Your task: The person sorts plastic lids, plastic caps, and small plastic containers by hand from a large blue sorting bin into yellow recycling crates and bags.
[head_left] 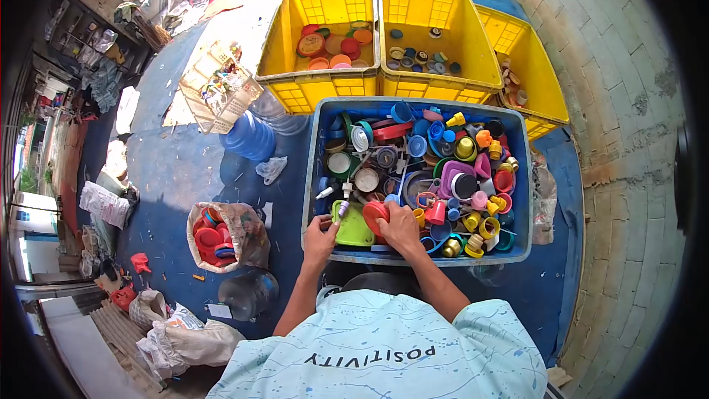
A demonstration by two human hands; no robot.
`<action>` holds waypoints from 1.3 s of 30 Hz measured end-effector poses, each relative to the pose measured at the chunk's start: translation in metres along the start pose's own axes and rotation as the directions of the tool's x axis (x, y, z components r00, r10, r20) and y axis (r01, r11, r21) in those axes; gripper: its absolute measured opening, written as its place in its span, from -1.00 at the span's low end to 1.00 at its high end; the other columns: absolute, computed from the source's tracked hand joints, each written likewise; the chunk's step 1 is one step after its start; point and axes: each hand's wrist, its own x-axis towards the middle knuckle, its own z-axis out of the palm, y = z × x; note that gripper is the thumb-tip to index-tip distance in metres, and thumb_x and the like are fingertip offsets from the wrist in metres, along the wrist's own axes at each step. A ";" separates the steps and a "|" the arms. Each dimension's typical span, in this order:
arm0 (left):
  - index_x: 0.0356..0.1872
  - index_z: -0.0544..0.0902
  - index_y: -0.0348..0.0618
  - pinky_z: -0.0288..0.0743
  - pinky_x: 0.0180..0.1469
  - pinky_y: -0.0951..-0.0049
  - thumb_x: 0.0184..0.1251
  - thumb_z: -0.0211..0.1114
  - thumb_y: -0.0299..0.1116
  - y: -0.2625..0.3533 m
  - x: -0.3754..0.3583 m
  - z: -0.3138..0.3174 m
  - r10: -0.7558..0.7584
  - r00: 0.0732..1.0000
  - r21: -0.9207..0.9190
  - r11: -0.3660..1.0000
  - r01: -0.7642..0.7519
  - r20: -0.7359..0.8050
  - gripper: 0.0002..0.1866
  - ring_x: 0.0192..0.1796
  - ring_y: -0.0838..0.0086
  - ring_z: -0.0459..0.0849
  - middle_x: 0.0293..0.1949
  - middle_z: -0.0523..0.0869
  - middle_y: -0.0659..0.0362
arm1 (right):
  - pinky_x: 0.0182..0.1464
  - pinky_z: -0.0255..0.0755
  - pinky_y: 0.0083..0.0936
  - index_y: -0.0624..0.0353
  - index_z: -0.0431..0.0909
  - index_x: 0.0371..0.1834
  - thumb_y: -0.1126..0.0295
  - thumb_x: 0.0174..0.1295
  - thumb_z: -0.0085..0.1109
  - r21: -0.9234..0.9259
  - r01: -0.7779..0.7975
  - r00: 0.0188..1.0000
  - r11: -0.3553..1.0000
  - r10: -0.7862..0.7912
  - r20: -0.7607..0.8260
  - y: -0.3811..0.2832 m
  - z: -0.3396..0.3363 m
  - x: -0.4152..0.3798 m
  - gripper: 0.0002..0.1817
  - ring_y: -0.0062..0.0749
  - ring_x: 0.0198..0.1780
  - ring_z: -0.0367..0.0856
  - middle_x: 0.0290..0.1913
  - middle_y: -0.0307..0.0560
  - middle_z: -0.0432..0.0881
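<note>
The right hand (399,229) is clasping a red lid (375,214), just right of the green lid (355,227) in the blue bin (309,170); the left hand (320,238) is half-curling at the green lid's left, its grip unclear.

From my remote feed, the single word "POSITIVITY" (371,357) stands in dark capitals across the back of a pale blue shirt (384,325), running upside down as I view it. Faint print on a whitish sack (185,318) at lower left is too small for me to read.
</note>
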 end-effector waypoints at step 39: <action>-0.07 0.49 -0.25 0.65 -0.37 0.51 0.31 0.31 -0.37 0.071 -0.040 -0.040 0.037 0.999 -0.647 0.762 -0.034 -0.009 -0.73 -0.33 0.50 0.73 -0.28 0.72 0.11 | -0.25 0.47 -0.64 0.12 0.43 -0.07 0.39 0.22 0.27 0.980 -0.198 0.971 -0.030 0.130 0.200 0.057 -0.063 -0.023 -0.72 -0.62 -0.35 0.58 -0.31 -0.26 0.63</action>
